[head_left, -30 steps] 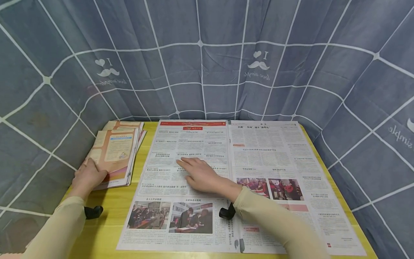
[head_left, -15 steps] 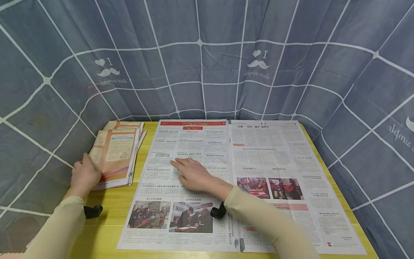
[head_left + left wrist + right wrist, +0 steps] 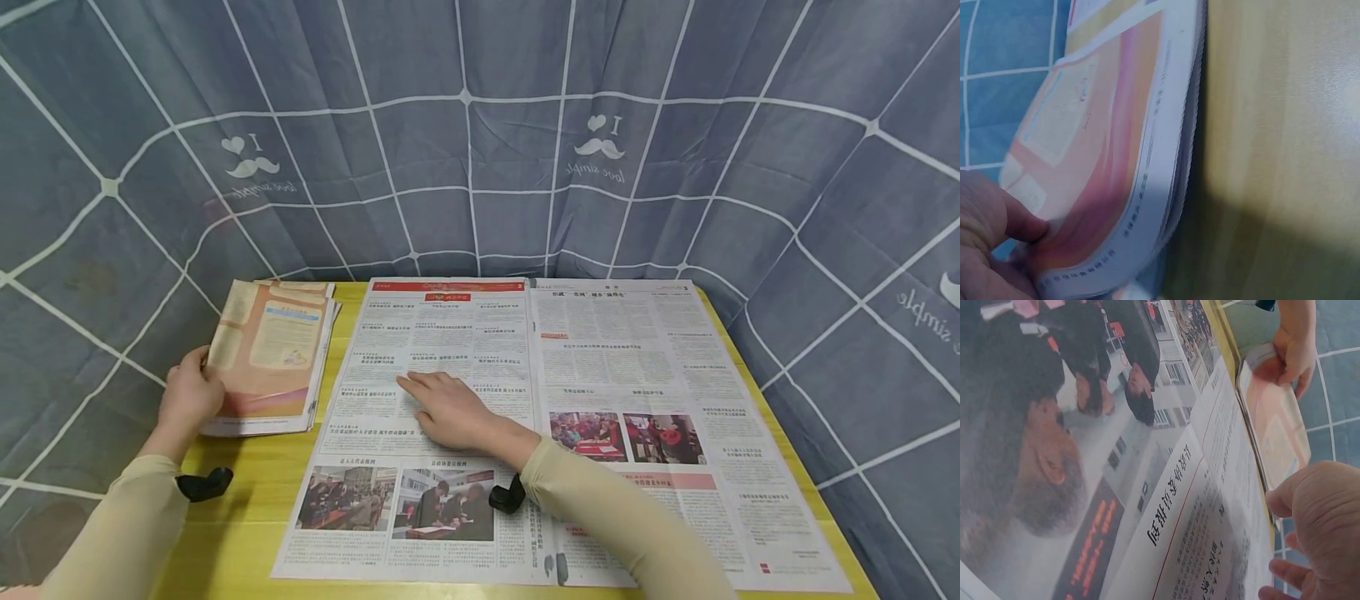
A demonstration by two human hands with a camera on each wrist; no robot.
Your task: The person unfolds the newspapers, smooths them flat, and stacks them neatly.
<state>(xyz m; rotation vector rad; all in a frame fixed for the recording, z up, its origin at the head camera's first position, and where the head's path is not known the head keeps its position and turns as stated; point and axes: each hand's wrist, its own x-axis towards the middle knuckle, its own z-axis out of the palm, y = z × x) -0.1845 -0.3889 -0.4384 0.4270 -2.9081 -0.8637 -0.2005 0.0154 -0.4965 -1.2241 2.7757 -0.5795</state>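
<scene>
At the table's left side my left hand (image 3: 190,392) pinches the near left edge of a folded newspaper (image 3: 262,379) printed in orange and pink. In the left wrist view the thumb (image 3: 1025,225) lies on top of the paper, with fingers tucked underneath, and the held corner bends upward. Other folded sheets (image 3: 332,321) show under its right edge. My right hand (image 3: 450,408) is over the left page of a spread-out newspaper (image 3: 622,358), fingers relaxed and pointing left. Nothing is in its grasp in the right wrist view.
A yellow wood-grain table (image 3: 225,533) lies beneath the papers. Grey-blue curtain cloth (image 3: 510,167) with white grid lines surrounds it at the back and both sides. A black wrist mount (image 3: 204,484) sticks out from the left sleeve, another mount (image 3: 507,495) from the right.
My left hand has shifted slightly left and taken the folded newspaper's edge, which has risen and slid a little to cover more of the stack. My right hand moved slightly left, then stayed.
</scene>
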